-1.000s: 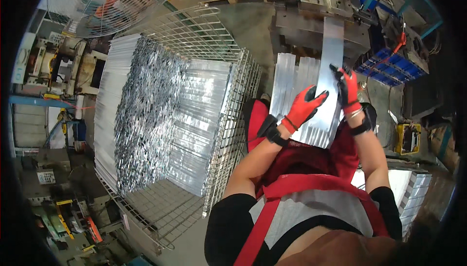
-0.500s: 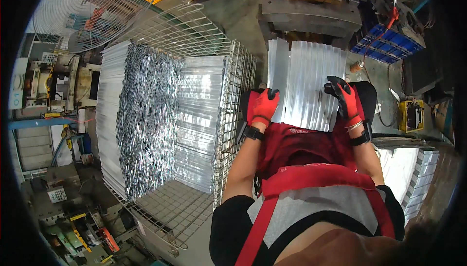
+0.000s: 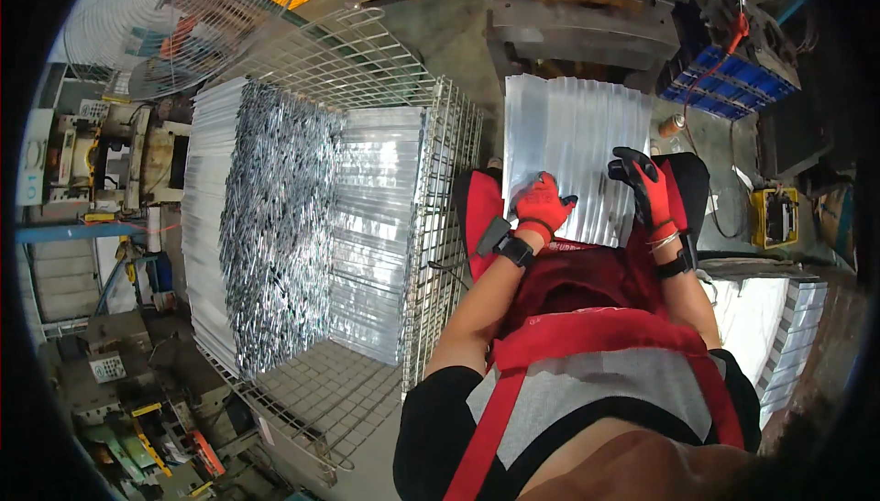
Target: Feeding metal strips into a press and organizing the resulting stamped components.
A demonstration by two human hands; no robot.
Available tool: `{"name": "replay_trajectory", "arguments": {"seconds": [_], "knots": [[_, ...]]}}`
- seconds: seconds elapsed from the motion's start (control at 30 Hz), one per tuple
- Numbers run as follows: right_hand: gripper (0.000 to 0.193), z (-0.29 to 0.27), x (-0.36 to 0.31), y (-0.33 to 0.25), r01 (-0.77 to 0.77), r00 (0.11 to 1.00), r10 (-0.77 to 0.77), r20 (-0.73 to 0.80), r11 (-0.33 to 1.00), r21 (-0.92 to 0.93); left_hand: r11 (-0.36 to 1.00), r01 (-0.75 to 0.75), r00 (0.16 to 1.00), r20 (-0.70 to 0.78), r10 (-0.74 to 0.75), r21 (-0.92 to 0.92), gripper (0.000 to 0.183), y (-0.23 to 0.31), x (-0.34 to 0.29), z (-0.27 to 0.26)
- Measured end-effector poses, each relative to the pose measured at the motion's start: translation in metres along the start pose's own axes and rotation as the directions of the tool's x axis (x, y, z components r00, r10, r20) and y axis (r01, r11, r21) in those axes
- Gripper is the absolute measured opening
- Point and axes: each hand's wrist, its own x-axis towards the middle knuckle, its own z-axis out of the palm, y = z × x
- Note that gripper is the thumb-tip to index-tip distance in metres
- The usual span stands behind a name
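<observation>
Several long, silvery ribbed metal strips [image 3: 579,121] lie side by side across my lap, forming one sheet-like row. My left hand [image 3: 544,205], in a red glove with dark fingertips, rests on the near left part of the row. Its thumb stands off to the right and it grips nothing that I can see. At the right edge of the strips is my right hand [image 3: 645,191], gloved the same way. Its dark fingers are loosely bent with a gap to the thumb, partly over the last strips.
On the left stands a wire mesh cage [image 3: 440,189] holding tall stacks of similar strips [image 3: 376,226]. A big fan [image 3: 170,20] is behind it. Blue crates [image 3: 729,84] and a yellow container [image 3: 775,217] sit on the right. Heavy machinery [image 3: 582,33] stands ahead.
My left hand has shifted right, from the row's left edge onto the strips. The gap between the left strips and the others has closed. My right hand has barely moved.
</observation>
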Motion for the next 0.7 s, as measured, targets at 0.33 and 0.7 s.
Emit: {"name": "replay_trajectory", "arguments": {"seconds": [0.33, 0.7], "knots": [[0.032, 0.006, 0.010, 0.047, 0.233, 0.972, -0.221, 0.077, 0.933, -0.275, 0.988, -0.053, 0.997, -0.065, 0.044, -0.143, 0.078, 0.016, -0.029, 0.000], [0.029, 0.007, 0.012, 0.029, 0.188, 0.982, -0.172, 0.075, 0.907, -0.378, 0.985, -0.005, 0.998, 0.057, 0.015, -0.172, 0.097, 0.033, -0.032, -0.009]]}}
